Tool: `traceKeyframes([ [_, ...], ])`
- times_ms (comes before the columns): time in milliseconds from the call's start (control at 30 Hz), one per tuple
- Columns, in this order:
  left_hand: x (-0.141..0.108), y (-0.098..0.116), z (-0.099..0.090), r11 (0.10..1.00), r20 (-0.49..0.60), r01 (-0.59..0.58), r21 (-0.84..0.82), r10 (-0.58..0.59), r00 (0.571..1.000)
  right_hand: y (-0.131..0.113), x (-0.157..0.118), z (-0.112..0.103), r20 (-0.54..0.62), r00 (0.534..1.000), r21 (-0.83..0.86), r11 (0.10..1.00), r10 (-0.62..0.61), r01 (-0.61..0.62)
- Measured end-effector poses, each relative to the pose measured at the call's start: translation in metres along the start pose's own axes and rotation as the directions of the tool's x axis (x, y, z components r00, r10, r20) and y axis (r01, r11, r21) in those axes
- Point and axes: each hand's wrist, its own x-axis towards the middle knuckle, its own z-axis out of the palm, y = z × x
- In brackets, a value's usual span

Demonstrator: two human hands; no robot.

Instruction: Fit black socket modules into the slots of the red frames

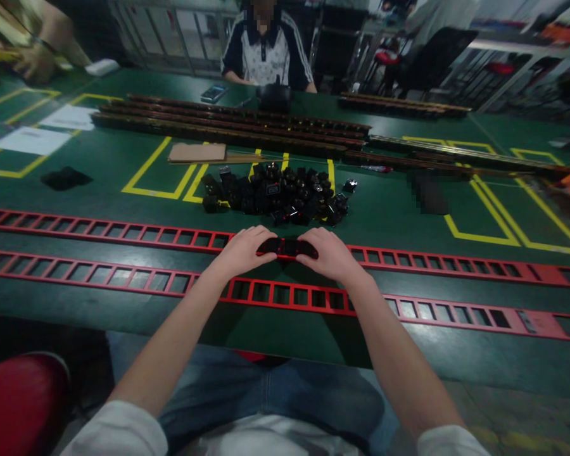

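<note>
Two long red slotted frames lie across the green table, the far one [408,259] and the near one [308,296]. Over the far frame, my left hand [249,250] has its fingers closed on the left part of a small black piece [291,247]. The right part of black pieces is gripped by my right hand [327,252], thumb and fingers curled round it. Whether these black parts are one piece or several side by side, I cannot tell. Just beyond my hands lies a pile of small black parts [273,190].
Long dark strips [228,126] lie across the table behind the pile, with a cardboard piece [197,152] before them. A dark object [430,193] rests at right, white papers [33,139] at left. A person [266,50] sits opposite; another person's hand [35,63] shows upper left.
</note>
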Motion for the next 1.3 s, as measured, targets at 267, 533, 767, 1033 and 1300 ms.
traceKeyframes([
  [267,-0.0011,0.0036,-0.0028,1.000,-0.002,0.020,-0.016,-0.020,1.000,0.0020,0.0006,0.0022,-0.006,1.000,0.033,0.999,-0.005,0.005],
  [533,-0.0022,0.0046,-0.0031,0.999,0.009,0.041,-0.021,-0.041,0.999,0.0025,-0.0003,0.0019,-0.022,1.000,0.049,0.999,0.008,-0.007],
  [767,-0.0032,0.0031,-0.0023,0.999,-0.013,-0.001,-0.035,0.001,1.000,0.0003,-0.0005,-0.0009,-0.003,1.000,0.059,0.998,0.014,-0.014],
  [1033,-0.0025,0.0007,0.0001,0.999,-0.002,0.003,-0.036,-0.003,1.000,0.0029,-0.0021,-0.0042,-0.006,1.000,0.097,0.995,-0.028,0.028],
  [1300,-0.0014,0.0004,0.0005,0.998,-0.007,-0.004,-0.063,0.004,1.000,0.0061,-0.0023,-0.0074,0.025,0.999,0.089,0.995,0.038,-0.041],
])
